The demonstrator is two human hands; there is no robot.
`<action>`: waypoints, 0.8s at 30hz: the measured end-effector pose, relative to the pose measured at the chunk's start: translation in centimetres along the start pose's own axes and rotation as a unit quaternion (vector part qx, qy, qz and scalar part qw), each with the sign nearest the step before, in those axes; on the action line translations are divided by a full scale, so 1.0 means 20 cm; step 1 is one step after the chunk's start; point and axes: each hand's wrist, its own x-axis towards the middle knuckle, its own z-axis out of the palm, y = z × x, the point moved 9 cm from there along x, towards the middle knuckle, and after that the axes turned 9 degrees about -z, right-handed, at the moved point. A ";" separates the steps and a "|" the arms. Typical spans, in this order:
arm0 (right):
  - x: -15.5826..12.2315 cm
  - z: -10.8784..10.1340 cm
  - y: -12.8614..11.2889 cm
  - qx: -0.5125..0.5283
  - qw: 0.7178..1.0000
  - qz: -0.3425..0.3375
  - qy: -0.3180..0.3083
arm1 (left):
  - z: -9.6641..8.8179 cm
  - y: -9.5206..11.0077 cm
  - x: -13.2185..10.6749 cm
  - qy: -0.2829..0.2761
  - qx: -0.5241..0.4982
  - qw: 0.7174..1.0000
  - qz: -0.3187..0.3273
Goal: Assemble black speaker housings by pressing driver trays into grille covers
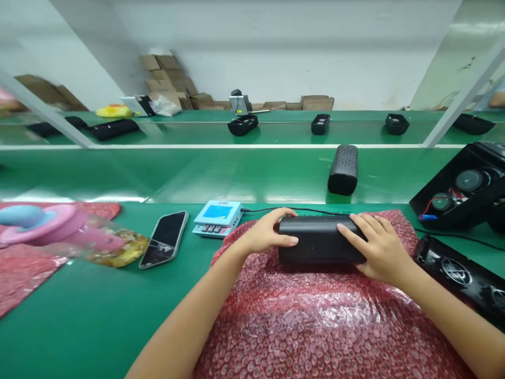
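Observation:
A black, box-shaped speaker housing (315,243) lies lengthwise on a sheet of red bubble wrap (300,326) in front of me. My left hand (272,231) grips its left end, thumb on the near face and fingers over the far edge. Across the right end lies my right hand (376,245), fingers over the top and thumb low by the near side. A blue device with buttons and a screen (216,217) stands left of the wrap, its black cable running behind the housing. Whatever is under the housing is hidden.
A phone (164,239) and a pink-lidded clear bottle (98,237) are at the left. Open black housings with speaker drivers (457,189) and a black panel (457,271) lie right. A perforated speaker (344,168) rests on the green strip beyond; several black shells (242,125) sit farther back.

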 end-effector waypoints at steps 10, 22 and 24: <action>-0.01 -0.05 -0.02 0.123 0.990 -0.045 0.056 | 0.25 0.26 -0.17 0.092 0.399 0.908 0.087; -0.01 -0.03 -0.04 0.119 0.989 -0.071 0.049 | 0.24 0.26 -0.17 0.099 0.389 0.910 0.106; -0.01 -0.04 -0.04 0.116 0.989 -0.075 0.051 | 0.24 0.26 -0.17 0.098 0.392 0.909 0.105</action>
